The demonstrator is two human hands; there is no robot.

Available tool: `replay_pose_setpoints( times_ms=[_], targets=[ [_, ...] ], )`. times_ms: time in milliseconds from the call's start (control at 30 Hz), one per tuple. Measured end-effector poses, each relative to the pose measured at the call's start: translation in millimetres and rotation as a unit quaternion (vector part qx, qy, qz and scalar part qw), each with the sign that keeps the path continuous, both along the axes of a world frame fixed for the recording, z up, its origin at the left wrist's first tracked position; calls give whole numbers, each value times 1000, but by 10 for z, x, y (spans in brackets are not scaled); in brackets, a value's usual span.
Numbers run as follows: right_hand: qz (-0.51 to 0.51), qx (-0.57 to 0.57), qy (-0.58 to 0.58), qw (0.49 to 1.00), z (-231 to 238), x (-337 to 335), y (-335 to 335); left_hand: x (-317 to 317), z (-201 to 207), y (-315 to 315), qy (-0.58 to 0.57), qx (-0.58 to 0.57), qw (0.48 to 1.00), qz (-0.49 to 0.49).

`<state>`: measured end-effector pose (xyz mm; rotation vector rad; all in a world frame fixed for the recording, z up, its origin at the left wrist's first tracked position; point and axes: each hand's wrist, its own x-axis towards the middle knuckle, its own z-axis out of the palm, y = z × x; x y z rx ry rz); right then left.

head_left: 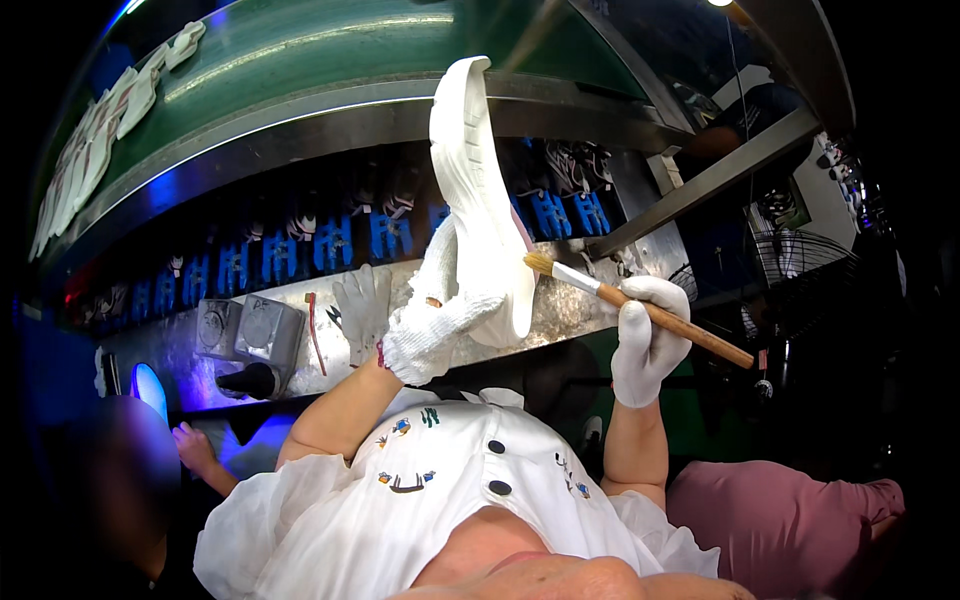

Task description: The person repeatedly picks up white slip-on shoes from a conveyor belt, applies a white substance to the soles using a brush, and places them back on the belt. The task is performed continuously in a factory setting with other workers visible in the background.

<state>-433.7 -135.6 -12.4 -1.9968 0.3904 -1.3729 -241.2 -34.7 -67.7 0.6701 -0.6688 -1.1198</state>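
A white shoe sole (pixel 470 180) stands raised on end over the metal bench, its curved tip pointing up and away. My left hand (pixel 435 325), in a white knit glove, is closed around its lower part. In my gloved right hand (pixel 648 340) is a paintbrush (pixel 690 330) with a wooden handle, gripped between thumb and fingers. Its tan bristles meet the right edge of the sole, where a pinkish strip shows. The sole hides some of my left fingers.
Lidded grey containers (pixel 268 330), a red-handled brush (pixel 316 335) and a spare white glove (pixel 362 305) lie on the metal bench (pixel 570 300). Blue racks (pixel 333 240) holding shoe uppers stand behind. Beyond runs a green conveyor (pixel 300 60) with several white soles (pixel 85 170). People sit either side.
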Motion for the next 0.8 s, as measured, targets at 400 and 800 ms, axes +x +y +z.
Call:
replay_pose_setpoints(
  times_ms=[400,800],
  targets=[
    [-28,19,84,996,85,144,-117,-152,4,181,-70,44,997,-3],
    [-4,-145,138,980,295,239,-109,-106,48,124,19,37,999,10]
  ],
)
